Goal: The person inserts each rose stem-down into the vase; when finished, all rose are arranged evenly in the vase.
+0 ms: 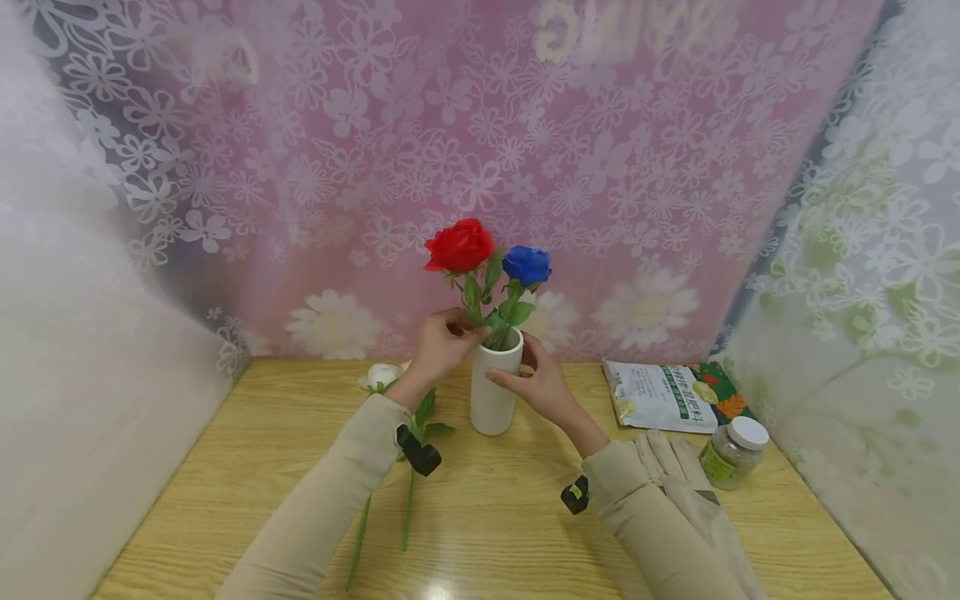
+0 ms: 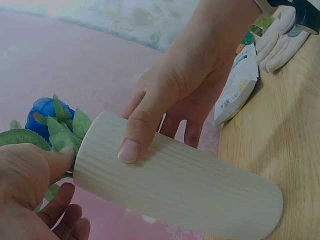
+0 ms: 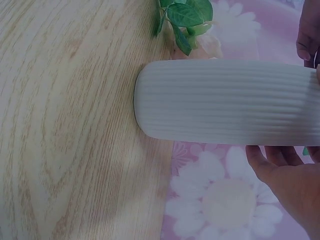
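A white ribbed vase (image 1: 492, 392) stands upright on the table, with a red rose (image 1: 461, 246) and a blue rose (image 1: 527, 265) rising from its mouth. My left hand (image 1: 444, 343) is at the rim, thumb and fingers pinching the green leaves and stem of what looks like the red rose; its exact hold is partly hidden. My right hand (image 1: 542, 382) grips the vase's upper side, the thumb (image 2: 131, 150) on the near face and the fingers behind. In the left wrist view the blue rose (image 2: 44, 119) shows past the leaves.
Left of the vase, a white rose (image 1: 382, 377) and another green stem (image 1: 409, 508) lie on the wooden table (image 1: 495, 533), partly under my left forearm. To the right are a printed packet (image 1: 660, 396), a lidded jar (image 1: 735, 454) and pale gloves (image 1: 675, 467). A floral curtain (image 1: 375, 167) hangs behind.
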The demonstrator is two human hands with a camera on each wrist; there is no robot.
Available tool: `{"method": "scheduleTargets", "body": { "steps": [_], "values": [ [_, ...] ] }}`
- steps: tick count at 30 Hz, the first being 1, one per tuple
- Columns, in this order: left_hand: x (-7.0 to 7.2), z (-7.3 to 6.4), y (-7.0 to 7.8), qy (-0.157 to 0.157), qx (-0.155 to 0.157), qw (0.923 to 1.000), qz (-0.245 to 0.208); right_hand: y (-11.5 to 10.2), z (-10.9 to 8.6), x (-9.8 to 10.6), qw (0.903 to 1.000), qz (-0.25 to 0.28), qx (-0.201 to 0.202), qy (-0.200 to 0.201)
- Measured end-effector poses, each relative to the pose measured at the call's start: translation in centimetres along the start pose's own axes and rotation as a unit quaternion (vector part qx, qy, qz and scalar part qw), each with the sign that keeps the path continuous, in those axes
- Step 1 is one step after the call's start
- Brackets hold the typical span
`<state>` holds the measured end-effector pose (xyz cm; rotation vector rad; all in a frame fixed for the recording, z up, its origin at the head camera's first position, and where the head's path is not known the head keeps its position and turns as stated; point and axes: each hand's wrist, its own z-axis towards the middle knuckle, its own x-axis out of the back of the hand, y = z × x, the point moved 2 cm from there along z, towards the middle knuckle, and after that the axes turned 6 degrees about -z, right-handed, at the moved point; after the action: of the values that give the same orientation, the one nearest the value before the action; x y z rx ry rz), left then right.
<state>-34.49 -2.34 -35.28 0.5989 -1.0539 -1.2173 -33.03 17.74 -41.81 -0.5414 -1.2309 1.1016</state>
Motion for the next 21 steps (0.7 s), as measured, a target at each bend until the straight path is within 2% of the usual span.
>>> {"method": "scheduleTargets", "body": {
  "steps": [6, 12, 16, 21],
  "values": [
    [0.3, -0.4, -0.7, -0.031, 0.012, 0.9989, -0.034, 0.1, 0.1, 0.0, 0.9999, 0.003, -0.009, -0.004],
    [1.9, -1.0, -1.7, -0.062, 0.026, 0.9956, -0.065, -0.5, 0.2, 0.2, 0.9995, 0.003, -0.030, -0.012],
    [3.5, -1.8, -2.7, -0.054, 0.026, 0.9954, -0.074, -2.3, -0.3, 0.5, 0.9992, 0.004, -0.036, -0.019],
    [6.0, -3.3, -4.7, -0.025, 0.055, 0.9953, -0.075, -3.7, -0.9, 0.7, 0.9988, 0.013, -0.041, -0.024]
  ]
}}
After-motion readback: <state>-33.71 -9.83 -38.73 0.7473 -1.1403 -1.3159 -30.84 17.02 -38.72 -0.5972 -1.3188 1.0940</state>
